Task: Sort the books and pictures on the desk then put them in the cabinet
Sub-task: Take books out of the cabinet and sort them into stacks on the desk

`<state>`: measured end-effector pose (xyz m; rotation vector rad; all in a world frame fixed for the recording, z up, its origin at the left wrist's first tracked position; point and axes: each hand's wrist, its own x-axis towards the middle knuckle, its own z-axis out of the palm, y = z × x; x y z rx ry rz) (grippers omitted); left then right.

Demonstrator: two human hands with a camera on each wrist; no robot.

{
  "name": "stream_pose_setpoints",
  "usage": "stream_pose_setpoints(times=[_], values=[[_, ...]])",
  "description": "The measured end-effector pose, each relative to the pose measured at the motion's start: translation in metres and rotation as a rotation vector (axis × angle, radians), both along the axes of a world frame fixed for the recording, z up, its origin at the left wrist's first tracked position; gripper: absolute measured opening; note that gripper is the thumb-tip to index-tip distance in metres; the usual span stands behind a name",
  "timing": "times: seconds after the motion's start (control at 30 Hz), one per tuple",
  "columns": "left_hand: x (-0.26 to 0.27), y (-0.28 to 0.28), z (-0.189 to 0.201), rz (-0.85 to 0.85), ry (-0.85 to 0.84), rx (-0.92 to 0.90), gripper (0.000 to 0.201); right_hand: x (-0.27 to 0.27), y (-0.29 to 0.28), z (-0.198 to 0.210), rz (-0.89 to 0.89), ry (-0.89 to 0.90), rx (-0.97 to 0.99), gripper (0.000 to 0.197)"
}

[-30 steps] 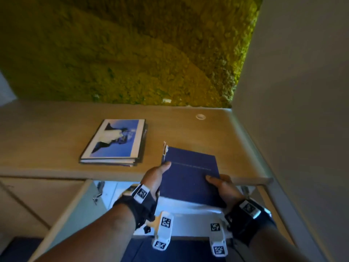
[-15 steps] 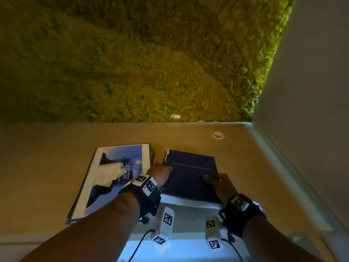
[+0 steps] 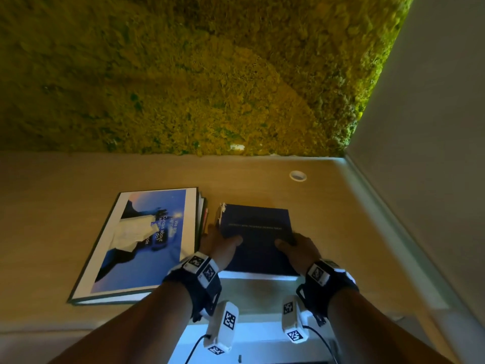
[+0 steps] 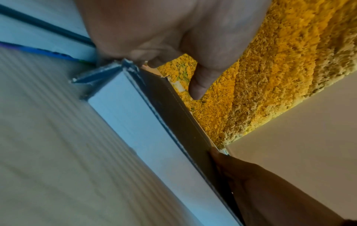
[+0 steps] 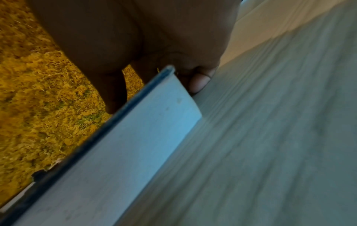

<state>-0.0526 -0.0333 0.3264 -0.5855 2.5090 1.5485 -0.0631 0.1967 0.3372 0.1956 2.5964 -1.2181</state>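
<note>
Near the table's (image 3: 328,206) front edge, we grip a dark blue book (image 3: 258,232) between our left hand (image 3: 219,245) and right hand (image 3: 299,248), thumbs on top.

Office nook: wooden desk (image 3: 262,179) with grommet (image 3: 298,176), moss wall (image 3: 183,74).

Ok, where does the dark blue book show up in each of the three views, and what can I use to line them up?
Head: the dark blue book lies low and centre on the desk, a hand at each side.
Left wrist: its white page block runs diagonally through the middle, under the left hand.
Right wrist: the page block runs from lower left toward the centre, under the right hand.
Shared landmark: the yellow-green moss wall behind the book.
</note>
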Motion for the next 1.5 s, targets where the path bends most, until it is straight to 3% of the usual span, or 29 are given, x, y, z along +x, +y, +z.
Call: stream_pose_setpoints(times=[0.07, 0.17, 0.27, 0.33, 0.43, 0.5, 0.57, 0.63, 0.73, 0.83, 0.93, 1.03, 1.2, 1.27, 1.4, 1.43, 1.5], values=[[0.012, 0.002, 0.015, -0.005, 0.009, -0.002, 0.095, 0.009, 0.002, 0.002, 0.020, -0.006, -0.035, 0.050], [0.029, 0.009, 0.033, -0.030, 0.001, -0.028, 0.083, 0.031, 0.009, 0.004, 0.060, 0.040, -0.081, 0.046], [0.056, 0.020, 0.041, -0.102, 0.095, -0.177, 0.087, 0.064, 0.016, 0.008, 0.015, 0.058, -0.150, 0.040], [0.087, 0.035, 0.045, -0.166, 0.140, -0.279, 0.085, 0.089, 0.025, 0.006, -0.044, 0.054, -0.186, 0.025], [0.139, 0.059, 0.036, -0.222, 0.344, -0.273, 0.054, 0.131, 0.041, -0.001, -0.024, 0.027, -0.217, 0.006], [0.169, 0.074, 0.020, -0.290, 0.434, -0.183, 0.029, 0.159, 0.048, -0.009, 0.039, -0.016, -0.258, 0.014], [0.193, 0.088, 0.002, -0.404, 0.280, 0.002, 0.018, 0.180, 0.054, -0.027, 0.081, -0.080, -0.285, 0.013], [0.208, 0.103, -0.028, -0.519, -0.006, 0.122, 0.013, 0.195, 0.062, -0.060, 0.130, -0.175, -0.302, 0.013], [0.213, 0.118, -0.089, -0.604, -0.361, 0.125, 0.016, 0.204, 0.077, -0.120, 0.131, -0.305, -0.312, 0.011], [0.196, 0.132, -0.143, -0.524, -0.418, 0.191, 0.021, 0.195, 0.095, -0.176, 0.091, -0.337, -0.296, 0.016], [0.162, 0.152, -0.185, -0.376, -0.363, 0.320, 0.018, 0.169, 0.114, -0.222, 0.008, -0.303, -0.297, 0.023], [0.124, 0.174, -0.222, -0.343, -0.279, 0.352, 0.022, 0.133, 0.131, -0.267, -0.080, -0.235, -0.287, 0.026], [0.060, 0.197, -0.276, -0.350, -0.166, 0.361, 0.006, 0.058, 0.161, -0.344, -0.124, -0.058, -0.093, 0.068], [0.034, 0.200, -0.287, -0.339, -0.130, 0.361, 0.012, 0.018, 0.179, -0.378, -0.113, 0.002, -0.052, 0.055], [-0.016, 0.197, -0.307, -0.309, -0.092, 0.335, 0.043, -0.003, 0.177, -0.357, -0.091, 0.146, 0.070, 0.013], [-0.027, 0.196, -0.310, -0.300, -0.090, 0.339, 0.046, -0.009, 0.180, -0.357, -0.082, 0.140, 0.095, 0.013], [-0.052, 0.194, -0.314, -0.262, -0.095, 0.331, 0.047, -0.025, 0.189, -0.361, -0.094, 0.120, 0.179, 0.035]])
